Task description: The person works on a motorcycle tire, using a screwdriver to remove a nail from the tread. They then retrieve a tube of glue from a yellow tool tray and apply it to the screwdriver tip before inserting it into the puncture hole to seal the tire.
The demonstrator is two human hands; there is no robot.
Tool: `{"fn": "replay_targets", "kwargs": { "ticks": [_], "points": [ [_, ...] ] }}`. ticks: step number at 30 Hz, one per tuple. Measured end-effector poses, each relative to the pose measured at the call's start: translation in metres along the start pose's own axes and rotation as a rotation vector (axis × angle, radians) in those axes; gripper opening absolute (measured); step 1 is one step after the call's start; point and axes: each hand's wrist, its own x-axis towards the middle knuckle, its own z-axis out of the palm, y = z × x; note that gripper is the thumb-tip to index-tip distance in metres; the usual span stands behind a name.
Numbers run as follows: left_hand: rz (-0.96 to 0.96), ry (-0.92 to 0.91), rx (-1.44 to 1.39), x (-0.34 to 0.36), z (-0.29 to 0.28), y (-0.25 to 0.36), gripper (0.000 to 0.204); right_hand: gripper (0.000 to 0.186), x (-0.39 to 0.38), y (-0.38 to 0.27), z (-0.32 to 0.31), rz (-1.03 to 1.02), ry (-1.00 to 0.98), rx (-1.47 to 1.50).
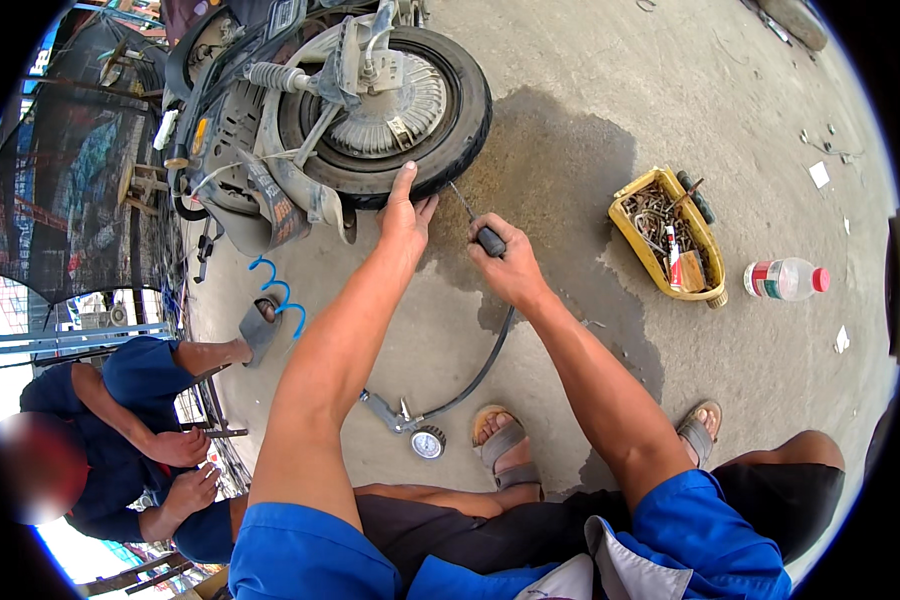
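A scooter wheel with a black tyre (pixel 470 90) lies on its side at the upper middle, its finned metal hub (pixel 395 110) facing up. My left hand (pixel 407 215) grips the tyre's near edge, thumb on the sidewall and fingers round the tread. In my right hand (pixel 510 262) is a black-handled tire plug tool (pixel 490 241), whose thin metal shaft points up-left to the tread. Whether its tip is inside the rubber I cannot tell. Below my hands, a tyre inflator with a round gauge (pixel 428 442) rests on the concrete, its black hose (pixel 485 365) running up beneath my right forearm.
A yellow tub (pixel 712 292) of metal bits and a red-and-white tube stands right, beside a clear plastic bottle (pixel 785 279) with a red cap. Wet ground (pixel 560 150) spreads beside the wheel. A blue coiled hose (pixel 282 300) lies left, near a seated person (pixel 120 430) in dark blue.
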Motion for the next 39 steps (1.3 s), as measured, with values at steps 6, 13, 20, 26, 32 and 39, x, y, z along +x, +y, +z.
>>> {"fn": "replay_targets", "kwargs": {
  "ticks": [6,13,20,26,32,39],
  "points": [
    [-0.005,-0.016,0.018,-0.0019,0.0017,-0.0007,0.081,0.013,0.0003,0.0009,0.0017,-0.021,-0.009,0.009],
    [-0.006,-0.031,0.025,-0.0014,0.0007,-0.0004,0.083,0.013,0.0003,0.0007,0.0013,0.003,-0.017,-0.015],
    [-0.016,-0.019,0.020,0.0023,-0.0028,-0.0008,0.079,0.012,0.0010,-0.0026,0.0018,0.046,-0.017,0.022],
    [-0.013,-0.019,0.026,-0.0007,0.0002,-0.0015,0.081,0.011,0.0023,0.0018,0.0001,0.040,-0.007,0.062],
    [-0.014,-0.044,0.025,-0.0021,-0.0010,-0.0004,0.084,0.012,0.0014,0.0004,0.0007,0.022,-0.008,0.095],
    [-0.014,-0.047,0.032,-0.0036,0.0011,-0.0012,0.085,0.012,0.0013,-0.0035,-0.0020,0.034,-0.005,0.128]
  ]
}}
